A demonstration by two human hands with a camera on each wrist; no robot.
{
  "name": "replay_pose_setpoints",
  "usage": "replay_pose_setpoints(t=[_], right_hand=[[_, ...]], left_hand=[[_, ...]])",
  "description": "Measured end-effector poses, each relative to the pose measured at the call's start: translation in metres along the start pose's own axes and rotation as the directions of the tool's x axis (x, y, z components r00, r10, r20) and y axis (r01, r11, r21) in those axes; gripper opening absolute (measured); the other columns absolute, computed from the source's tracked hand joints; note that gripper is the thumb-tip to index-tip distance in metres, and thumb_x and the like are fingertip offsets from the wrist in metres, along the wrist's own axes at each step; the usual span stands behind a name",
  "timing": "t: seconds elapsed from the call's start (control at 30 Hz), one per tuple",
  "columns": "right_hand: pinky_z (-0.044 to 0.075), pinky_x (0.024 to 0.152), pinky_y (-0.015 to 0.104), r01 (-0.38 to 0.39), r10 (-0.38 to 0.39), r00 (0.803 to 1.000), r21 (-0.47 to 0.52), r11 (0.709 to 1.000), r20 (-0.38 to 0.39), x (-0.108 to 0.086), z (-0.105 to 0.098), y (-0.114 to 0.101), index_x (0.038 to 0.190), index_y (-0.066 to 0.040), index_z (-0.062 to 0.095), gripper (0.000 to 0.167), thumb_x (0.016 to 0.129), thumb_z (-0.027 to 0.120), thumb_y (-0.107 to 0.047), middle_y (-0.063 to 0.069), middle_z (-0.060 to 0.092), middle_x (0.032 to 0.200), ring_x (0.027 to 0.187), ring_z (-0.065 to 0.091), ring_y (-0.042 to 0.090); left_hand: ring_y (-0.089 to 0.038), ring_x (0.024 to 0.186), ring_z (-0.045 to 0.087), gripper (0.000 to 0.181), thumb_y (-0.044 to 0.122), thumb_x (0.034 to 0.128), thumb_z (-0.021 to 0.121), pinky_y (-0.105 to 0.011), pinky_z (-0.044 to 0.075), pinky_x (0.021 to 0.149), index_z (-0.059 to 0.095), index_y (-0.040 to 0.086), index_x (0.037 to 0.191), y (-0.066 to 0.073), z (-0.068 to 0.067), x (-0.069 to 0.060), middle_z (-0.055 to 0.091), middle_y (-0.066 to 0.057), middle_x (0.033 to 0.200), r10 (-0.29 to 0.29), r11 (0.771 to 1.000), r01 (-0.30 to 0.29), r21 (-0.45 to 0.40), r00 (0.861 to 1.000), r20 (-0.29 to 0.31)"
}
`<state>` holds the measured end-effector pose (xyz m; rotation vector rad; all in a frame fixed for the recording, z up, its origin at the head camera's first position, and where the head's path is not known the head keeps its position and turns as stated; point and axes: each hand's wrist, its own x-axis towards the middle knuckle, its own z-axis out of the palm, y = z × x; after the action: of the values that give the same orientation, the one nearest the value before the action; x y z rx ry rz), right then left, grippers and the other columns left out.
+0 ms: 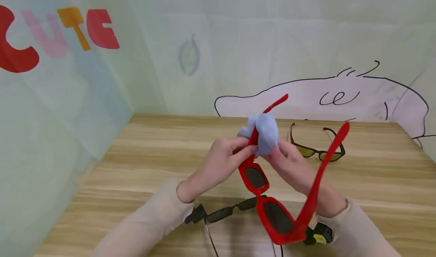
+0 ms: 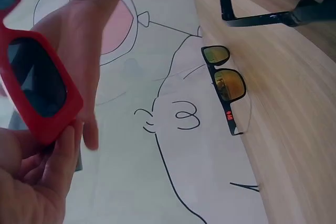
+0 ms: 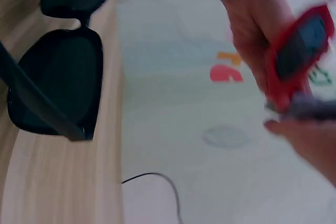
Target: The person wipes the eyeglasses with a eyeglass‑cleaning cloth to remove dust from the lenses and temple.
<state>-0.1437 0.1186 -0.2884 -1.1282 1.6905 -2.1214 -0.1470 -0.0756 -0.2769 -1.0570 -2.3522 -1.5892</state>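
Red-framed sunglasses (image 1: 257,192) with dark lenses are held up above the table, tilted, one temple pointing toward the back and the other rising at right. My left hand (image 1: 223,156) pinches them near the hinge of the far temple. A light blue cloth (image 1: 268,134) is folded around that temple, and my right hand (image 1: 294,168) grips it there. In the left wrist view, the fingers of the left hand (image 2: 37,182) hold the lower corner of the red frame (image 2: 71,95). The right wrist view is blurred, with the cloth (image 3: 310,107) against the red frame.
Black glasses with yellow lenses (image 1: 304,151) stand on the wooden table (image 1: 143,151) at the back right. Dark sunglasses (image 1: 220,214) with thin temples lie below the forearms, partly covered by the red pair. A printed cloth backdrop (image 1: 190,98) rises behind the table.
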Motion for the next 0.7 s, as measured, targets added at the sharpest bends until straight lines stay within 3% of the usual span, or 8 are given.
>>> replay_pose_setpoints(t=[0.1,0.17,0.23,0.37,0.47,0.6,0.63,0.7], right_hand=[[0.025,0.108,0.032,0.04,-0.071,0.971,0.135,0.99,0.228,-0.002,-0.013,0.001,0.146,0.0,0.022,0.051,0.102,0.038,-0.019,0.011,0.033,0.144,0.132,0.031,0.024],[0.03,0.106,0.031,0.032,-0.069,0.965,0.146,0.989,0.254,-0.004,-0.019,0.002,0.142,-0.004,0.034,0.042,0.101,0.038,-0.011,0.007,0.04,0.139,0.128,0.037,0.02],[0.037,0.1,0.03,0.028,-0.045,0.98,0.094,0.995,0.192,-0.004,-0.019,0.003,0.133,-0.007,0.048,0.035,0.099,0.043,-0.006,0.005,0.05,0.13,0.119,0.046,0.018],[0.047,0.087,0.027,-0.012,0.013,0.999,0.008,1.0,-0.05,0.0,-0.008,0.002,0.111,-0.014,0.066,0.027,0.092,0.054,0.001,0.002,0.064,0.109,0.103,0.06,0.016],[0.048,0.085,0.028,0.006,-0.003,0.977,0.015,1.0,-0.211,0.003,-0.001,-0.006,0.104,-0.015,0.07,0.025,0.088,0.06,0.002,0.002,0.067,0.103,0.098,0.064,0.018],[0.049,0.084,0.03,0.105,-0.085,0.933,0.037,0.994,-0.35,0.006,0.001,-0.022,0.098,-0.005,0.071,0.018,0.086,0.062,0.004,0.007,0.068,0.096,0.091,0.065,0.022],[0.049,0.084,0.031,0.119,-0.102,0.922,0.023,0.993,-0.373,0.007,0.002,-0.024,0.098,-0.003,0.07,0.016,0.086,0.062,0.005,0.008,0.067,0.095,0.09,0.066,0.023],[0.05,0.084,0.031,0.082,-0.074,0.93,0.005,0.997,-0.361,0.006,0.006,-0.023,0.102,0.0,0.067,0.017,0.086,0.061,0.004,0.009,0.067,0.098,0.092,0.066,0.024]], left_hand=[[-0.008,0.051,0.04,0.008,0.007,0.0883,0.064,-0.021,0.037,0.047,0.067,0.003,0.082,0.001,-0.001,-0.001,0.051,0.001,0.061,-0.01,1.0,0.011,-0.023,0.999,0.037],[-0.007,0.052,0.041,0.009,0.007,0.0884,0.064,-0.022,0.037,0.047,0.068,0.003,0.082,0.003,-0.001,-0.001,0.053,0.001,0.062,-0.016,0.999,0.019,-0.036,0.997,0.078],[-0.005,0.05,0.04,0.009,0.007,0.0881,0.064,-0.021,0.036,0.046,0.068,0.003,0.081,0.004,0.001,-0.002,0.052,0.001,0.06,-0.005,1.0,0.007,-0.022,0.995,0.095],[-0.002,0.049,0.039,0.009,0.007,0.0869,0.066,-0.019,0.036,0.045,0.067,0.002,0.08,0.005,0.009,-0.002,0.054,0.002,0.061,0.054,0.997,-0.06,0.058,0.994,0.1],[0.0,0.048,0.038,0.009,0.007,0.0867,0.066,-0.018,0.035,0.045,0.066,0.003,0.078,0.006,0.013,-0.003,0.053,0.003,0.06,0.083,0.989,-0.098,0.113,0.989,0.126],[0.0,0.046,0.037,0.013,0.009,0.0879,0.065,-0.018,0.034,0.043,0.065,0.004,0.076,0.007,0.014,-0.004,0.054,0.003,0.059,0.067,0.99,-0.086,0.114,0.985,0.158],[0.0,0.046,0.038,0.014,0.008,0.088,0.065,-0.018,0.034,0.043,0.065,0.004,0.075,0.007,0.014,-0.004,0.054,0.003,0.059,0.069,0.99,-0.086,0.112,0.985,0.156],[0.0,0.046,0.039,0.012,0.008,0.0882,0.064,-0.018,0.035,0.043,0.066,0.003,0.077,0.008,0.015,-0.004,0.057,0.002,0.06,0.072,0.99,-0.087,0.109,0.988,0.135]])
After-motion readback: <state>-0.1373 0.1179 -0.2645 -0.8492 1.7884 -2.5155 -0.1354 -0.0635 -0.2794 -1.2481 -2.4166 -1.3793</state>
